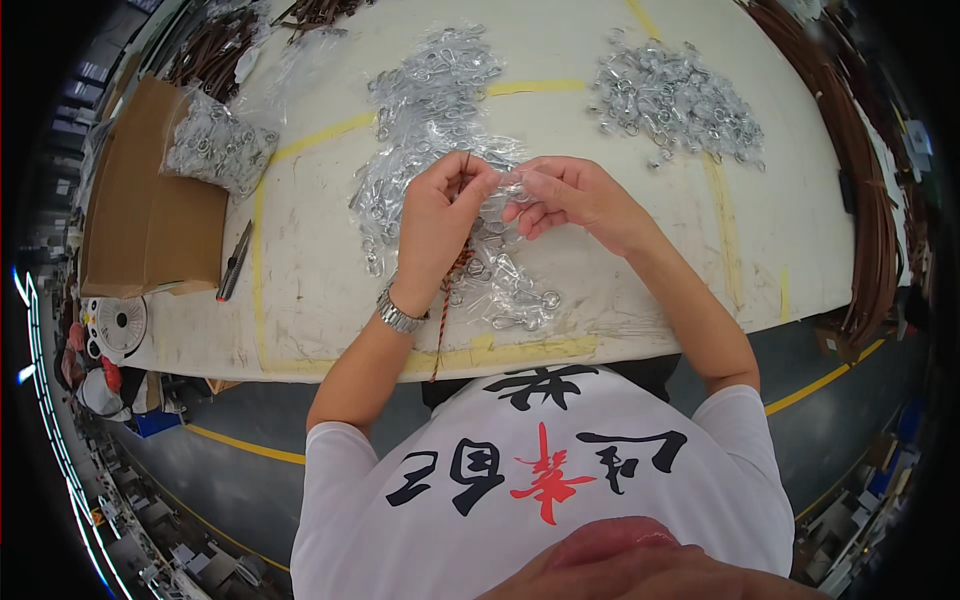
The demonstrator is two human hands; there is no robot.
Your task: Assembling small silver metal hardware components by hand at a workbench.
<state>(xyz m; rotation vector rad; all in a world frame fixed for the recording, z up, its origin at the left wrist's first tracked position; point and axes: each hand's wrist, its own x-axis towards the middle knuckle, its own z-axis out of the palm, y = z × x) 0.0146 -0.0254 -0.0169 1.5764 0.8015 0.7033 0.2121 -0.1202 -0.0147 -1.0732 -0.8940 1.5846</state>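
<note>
Over the near middle of the table, my left hand (435, 215) and my right hand (575, 195) meet with their fingertips pinched close together. An orange and black braided cord (440, 320) hangs from my closed left hand and reaches past the table's front edge. Between the fingertips there seems to be a small piece of clear plastic, too small to make out. Beneath and beyond my hands spreads a long heap of metal snap hooks in clear plastic (430, 110). Several of these hooks (515, 300) lie nearer to me, just below my hands.
Another heap of bagged metal hardware (680, 100) lies at the back right. On the left, a full clear bag (215, 145) rests against a cardboard box (150, 220), with a utility knife (235, 262) beside it. A white fan (120, 325) stands at the left edge; brown straps (865, 200) line the right.
</note>
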